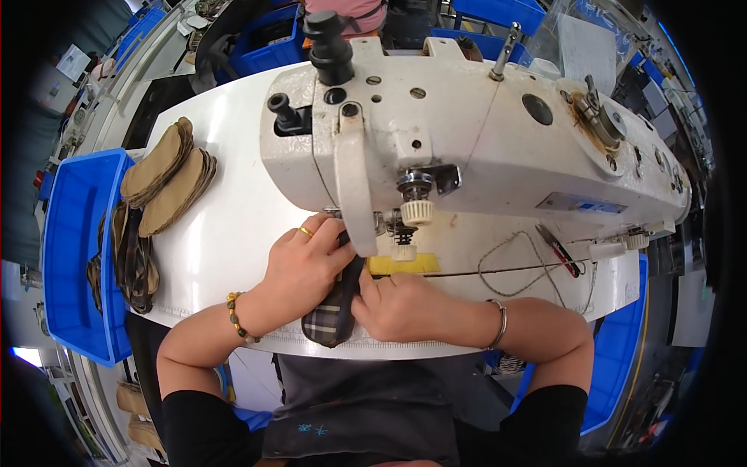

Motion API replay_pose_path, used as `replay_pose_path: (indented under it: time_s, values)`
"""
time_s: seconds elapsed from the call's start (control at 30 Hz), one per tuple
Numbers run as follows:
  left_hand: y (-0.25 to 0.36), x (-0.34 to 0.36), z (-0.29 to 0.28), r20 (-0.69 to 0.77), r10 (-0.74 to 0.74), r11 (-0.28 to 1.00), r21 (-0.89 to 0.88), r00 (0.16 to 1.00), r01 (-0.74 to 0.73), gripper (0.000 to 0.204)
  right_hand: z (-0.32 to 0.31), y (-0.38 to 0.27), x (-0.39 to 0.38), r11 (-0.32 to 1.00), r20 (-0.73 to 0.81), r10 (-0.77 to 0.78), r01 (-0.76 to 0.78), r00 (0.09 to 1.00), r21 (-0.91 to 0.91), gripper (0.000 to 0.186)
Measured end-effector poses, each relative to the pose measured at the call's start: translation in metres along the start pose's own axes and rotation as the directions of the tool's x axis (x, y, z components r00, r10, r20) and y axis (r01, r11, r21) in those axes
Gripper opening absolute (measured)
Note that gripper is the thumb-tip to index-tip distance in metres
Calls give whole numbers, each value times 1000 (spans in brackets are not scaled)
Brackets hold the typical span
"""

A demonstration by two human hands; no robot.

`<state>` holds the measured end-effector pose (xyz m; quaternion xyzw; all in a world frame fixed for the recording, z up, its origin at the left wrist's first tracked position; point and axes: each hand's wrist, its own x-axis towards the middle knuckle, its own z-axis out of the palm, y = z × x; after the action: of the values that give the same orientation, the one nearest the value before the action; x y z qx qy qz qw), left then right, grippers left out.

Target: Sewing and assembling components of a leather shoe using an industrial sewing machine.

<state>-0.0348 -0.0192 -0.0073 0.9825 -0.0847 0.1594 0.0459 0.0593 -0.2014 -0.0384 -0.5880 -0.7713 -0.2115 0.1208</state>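
Note:
A large white sewing machine [467,117] stands across the white table [233,163], its foot partly hidden by my left hand. My left hand [307,265], with a gold ring, has bent fingers pressed on a dark plaid fabric piece [327,321] with a black edge, just under the machine's head. My right hand [397,307] lies lower to the right, fingers curled, holding the same piece's right edge. A yellow strip [401,263] lies on the bed above my right hand.
Stacked tan pads [167,179] and dark plaid pieces [134,268] lie at left beside a blue bin [78,257]. Red-handled snips [560,251] and loose cord [506,292] lie at right. Another blue bin [611,373] is below the right edge. A person in pink [342,17] is behind.

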Motion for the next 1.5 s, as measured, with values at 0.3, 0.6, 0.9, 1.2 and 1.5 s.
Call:
replay_pose_path:
  time_s: [0.3, 0.6, 0.9, 1.2, 1.5]
  values:
    - [-4, 4, 5, -13, -16, 999, -35, 1000, 15, 41, 2, 7, 0, 994, -49, -70, 73, 996, 82, 21]
    - [-13, 10, -13, 239, -143, 959, -208, 961, 194, 39, 7, 18, 0, 994, -35, 70, -66, 997, 92, 13]
    - [2, -5, -45, 297, 164, 961, -265, 941, -83, 70, -2, 9, 3, 981, -73, 127, -115, 989, 155, 14]
    - [-3, -3, -44, 288, 206, 938, -330, 935, -105, 57, -3, -7, -2, 999, -35, -43, 42, 998, -30, 17]
    - [7, -10, -23, 134, 222, 966, -165, 966, -199, 47, -11, -10, 1, 999, -16, -49, 49, 999, 5, 13]
